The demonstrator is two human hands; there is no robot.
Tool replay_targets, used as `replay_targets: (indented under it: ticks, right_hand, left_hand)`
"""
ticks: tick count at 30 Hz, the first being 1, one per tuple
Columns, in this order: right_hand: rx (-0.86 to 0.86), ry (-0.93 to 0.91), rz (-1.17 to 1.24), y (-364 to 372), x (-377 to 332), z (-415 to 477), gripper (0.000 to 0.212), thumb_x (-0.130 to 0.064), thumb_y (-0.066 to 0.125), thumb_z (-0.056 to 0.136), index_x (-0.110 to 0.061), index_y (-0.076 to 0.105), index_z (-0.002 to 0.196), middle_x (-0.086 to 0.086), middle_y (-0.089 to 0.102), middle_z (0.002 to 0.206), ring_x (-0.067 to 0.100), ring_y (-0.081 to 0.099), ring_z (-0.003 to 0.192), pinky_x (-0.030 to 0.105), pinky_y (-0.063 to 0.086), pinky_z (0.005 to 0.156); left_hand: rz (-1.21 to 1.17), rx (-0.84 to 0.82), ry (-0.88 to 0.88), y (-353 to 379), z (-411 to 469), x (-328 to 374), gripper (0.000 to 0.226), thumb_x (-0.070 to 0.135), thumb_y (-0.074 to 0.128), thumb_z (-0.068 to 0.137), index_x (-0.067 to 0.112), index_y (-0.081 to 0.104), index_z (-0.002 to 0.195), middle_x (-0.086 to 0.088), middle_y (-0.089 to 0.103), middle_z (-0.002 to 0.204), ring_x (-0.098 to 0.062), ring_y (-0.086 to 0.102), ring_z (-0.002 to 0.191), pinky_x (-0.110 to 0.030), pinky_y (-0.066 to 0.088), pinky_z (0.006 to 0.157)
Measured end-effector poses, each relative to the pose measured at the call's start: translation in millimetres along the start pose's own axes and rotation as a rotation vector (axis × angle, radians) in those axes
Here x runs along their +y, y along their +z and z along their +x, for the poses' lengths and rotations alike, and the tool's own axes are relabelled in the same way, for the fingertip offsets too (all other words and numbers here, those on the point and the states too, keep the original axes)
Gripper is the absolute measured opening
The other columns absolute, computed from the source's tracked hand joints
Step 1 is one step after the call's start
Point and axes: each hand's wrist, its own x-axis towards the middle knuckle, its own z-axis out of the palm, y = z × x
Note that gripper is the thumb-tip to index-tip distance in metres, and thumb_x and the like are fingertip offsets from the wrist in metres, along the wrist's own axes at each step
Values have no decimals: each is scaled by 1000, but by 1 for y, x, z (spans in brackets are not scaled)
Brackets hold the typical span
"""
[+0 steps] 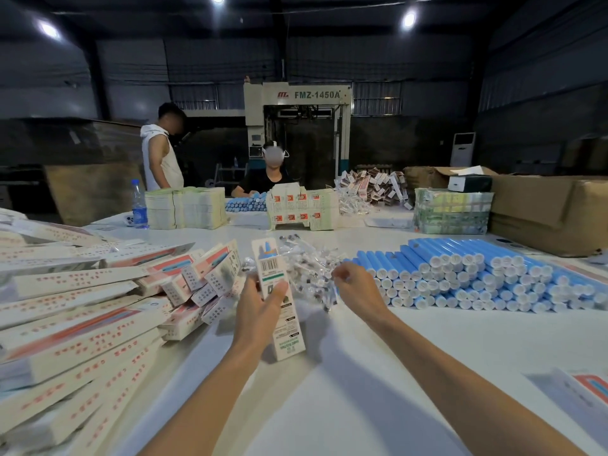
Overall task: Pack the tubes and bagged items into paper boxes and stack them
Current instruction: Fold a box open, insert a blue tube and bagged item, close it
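Paper box point(278, 301) is gripped upright over the bench point(362, 373) by left hand point(260, 311), open end up, likely kept ready for filling. Bagged items point(309, 271) are pinched by right hand point(357, 284) fingers point(339, 274) at the pile. Blue tubes point(477, 278) are stacked just right; packed boxes point(82, 311) piled left.

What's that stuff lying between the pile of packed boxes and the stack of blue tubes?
In the head view, a heap of small clear bagged items lies there on the white table, with both hands at it.
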Motion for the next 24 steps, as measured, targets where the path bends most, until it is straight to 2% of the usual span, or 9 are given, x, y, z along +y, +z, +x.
replay_targets:
  ticks: [3,6,10,12,14,17,21,24]
  right_hand:
    - [-57,-2,-194,20,18,-1,21,-4,50,102,-6,69,113,9,70,110,23,63,97,34,50,82]
    - [-80,-35,-371,37,26,-1,17,-16,47,105,-9,63,105,11,65,108,30,62,96,42,52,85]
    - [-79,-65,-584,51,21,-4,31,-32,48,109,-8,60,124,12,57,130,33,60,115,42,51,91]
    - [-66,-87,-655,55,18,-4,28,-30,51,109,-10,61,126,11,56,134,31,58,121,41,52,94]
    - [-79,-77,-721,57,14,-5,22,-20,54,107,-13,62,127,9,54,136,28,54,125,39,51,99]
    - [-129,-88,-894,60,7,-9,37,-10,69,96,-14,58,131,10,48,139,29,46,130,38,47,106]
    - [-185,-178,-1052,53,4,-20,54,-10,77,88,-11,53,137,13,46,141,30,41,135,38,40,114]
    - [-184,-193,-1087,41,3,-28,48,-2,65,96,-7,51,141,14,48,143,30,42,136,37,40,113]
  left_hand:
    - [-37,14,-33,-2,4,-2,23,24,70,103,32,59,122,13,73,109,-2,68,95,-26,50,67]
    - [-32,11,-24,-1,3,-2,20,26,70,104,35,60,118,12,74,110,-2,69,96,-25,51,67]
    - [17,-31,2,2,-2,0,17,29,70,103,37,61,116,13,75,112,-1,71,97,-24,54,71]
    - [17,-72,18,3,-5,1,18,29,70,103,40,61,114,17,75,109,5,72,93,-17,54,68]
    - [17,-105,23,4,-7,1,19,28,70,103,37,62,118,15,76,111,0,74,99,-16,55,71]
    - [24,-147,43,6,-9,4,23,26,71,103,34,62,122,12,76,114,-2,74,100,-15,57,69]
    - [2,-191,41,9,-12,6,27,26,71,103,29,61,128,8,77,117,-11,78,101,-29,60,81]
    - [13,-209,49,9,-13,7,28,27,72,102,30,62,128,16,78,109,2,75,94,-13,56,70]
